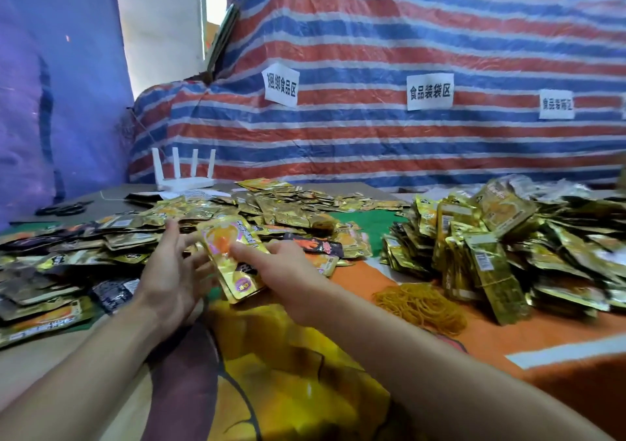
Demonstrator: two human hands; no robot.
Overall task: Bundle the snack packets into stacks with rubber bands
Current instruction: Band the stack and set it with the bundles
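The held packet (233,261) is glossy gold foil; loose packets (84,254) at 9 o'clock and bundled stacks (491,247) at 3 o'clock share that crinkled metallic film. The rubber bands (420,305) at 4 o'clock look matt amber rubber. The striped tarp (372,34) at 12 o'clock is creased woven plastic, its labels (429,91) matt white paper. The router (184,178) at 10 o'clock is smooth white plastic.
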